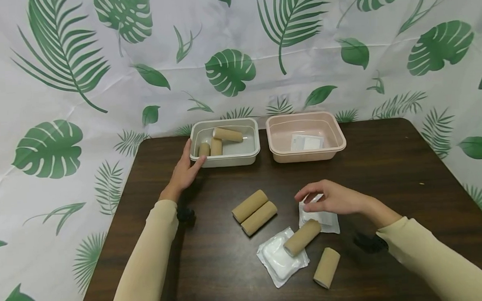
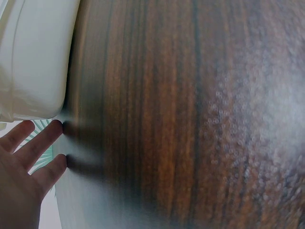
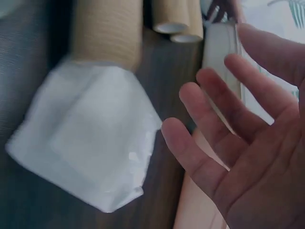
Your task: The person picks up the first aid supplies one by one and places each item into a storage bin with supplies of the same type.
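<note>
At the back, my left hand [image 1: 184, 172] rests against the left side of a light grey plastic bin [image 1: 231, 161], thumb by its front corner. Three cardboard tubes [image 1: 228, 134] lie inside that bin. My right hand [image 1: 336, 198], fingers spread and slightly bent, hovers over a white sealed packet [image 1: 329, 219]; in the right wrist view a gap shows between the fingers and this packet [image 3: 100, 138]. One cardboard tube [image 1: 302, 237] lies across a second white packet [image 1: 279, 259], its far end by the first. Another tube [image 1: 327, 268] lies nearer the front.
Two more cardboard tubes [image 1: 249, 206] lie side by side mid-table. A pink bin [image 1: 307, 156] with a white packet [image 1: 307, 142] inside stands right of the grey one. Behind the dark wooden table [image 1: 218, 268] hangs a leaf-patterned cloth [image 1: 235, 29].
</note>
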Available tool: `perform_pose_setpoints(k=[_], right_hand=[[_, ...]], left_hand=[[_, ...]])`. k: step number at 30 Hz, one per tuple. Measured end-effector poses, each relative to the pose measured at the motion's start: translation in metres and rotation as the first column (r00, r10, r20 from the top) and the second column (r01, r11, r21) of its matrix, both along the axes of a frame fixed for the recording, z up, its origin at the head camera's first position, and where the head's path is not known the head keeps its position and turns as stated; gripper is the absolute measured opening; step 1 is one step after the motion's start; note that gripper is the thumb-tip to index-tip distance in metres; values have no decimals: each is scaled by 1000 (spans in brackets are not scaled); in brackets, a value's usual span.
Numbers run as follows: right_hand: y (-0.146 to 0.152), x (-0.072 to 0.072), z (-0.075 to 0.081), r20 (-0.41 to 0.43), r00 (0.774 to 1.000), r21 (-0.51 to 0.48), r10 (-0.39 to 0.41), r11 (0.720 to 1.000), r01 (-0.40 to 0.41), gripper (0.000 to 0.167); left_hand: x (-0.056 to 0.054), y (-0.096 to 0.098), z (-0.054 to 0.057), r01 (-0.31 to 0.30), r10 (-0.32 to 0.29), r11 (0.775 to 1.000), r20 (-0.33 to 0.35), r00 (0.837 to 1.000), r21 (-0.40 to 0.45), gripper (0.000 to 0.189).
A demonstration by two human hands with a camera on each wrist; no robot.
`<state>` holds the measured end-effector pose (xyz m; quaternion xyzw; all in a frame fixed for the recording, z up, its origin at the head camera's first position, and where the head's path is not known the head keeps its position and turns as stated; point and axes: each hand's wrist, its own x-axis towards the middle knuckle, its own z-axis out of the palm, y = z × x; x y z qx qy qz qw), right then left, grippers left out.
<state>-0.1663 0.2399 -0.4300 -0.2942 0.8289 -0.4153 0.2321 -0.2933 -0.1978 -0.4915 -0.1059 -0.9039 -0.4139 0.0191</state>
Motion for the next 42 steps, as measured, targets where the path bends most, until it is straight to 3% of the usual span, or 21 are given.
perform_pose_setpoints(k=[3, 5, 9, 13, 21, 27, 42], right_hand=[[1, 15, -3, -12, 998, 16, 55, 998, -54, 33], [0, 25, -6, -67, 994, 47, 89, 995, -86, 33], [-6, 41, -13, -226, 959, 147, 169, 979, -138, 38], [-11, 50, -16, -293, 932, 242, 213, 960, -143, 44], [-18, 53, -20, -347, 911, 308, 221, 945, -112, 44], [-21, 54, -24, -412, 882, 313, 228, 945, -98, 41], [-21, 58, -25, -476, 842, 319, 254, 942, -105, 42]], left_hand=[[0, -1, -1, -5, 5, 1000, -1, 1000, -5, 82], [0, -2, -2, -6, 6, 1000, -2, 1000, -8, 83], [0, -1, -1, -10, 10, 1000, 3, 1000, -7, 83], [0, 0, -1, -13, 13, 1000, 11, 1000, -6, 84], [-1, 0, -1, -19, 19, 1000, 4, 1000, 4, 84], [-1, -1, -3, -20, 20, 1000, 10, 1000, -2, 84], [-2, -1, -4, -22, 22, 1000, 15, 1000, 3, 84]])
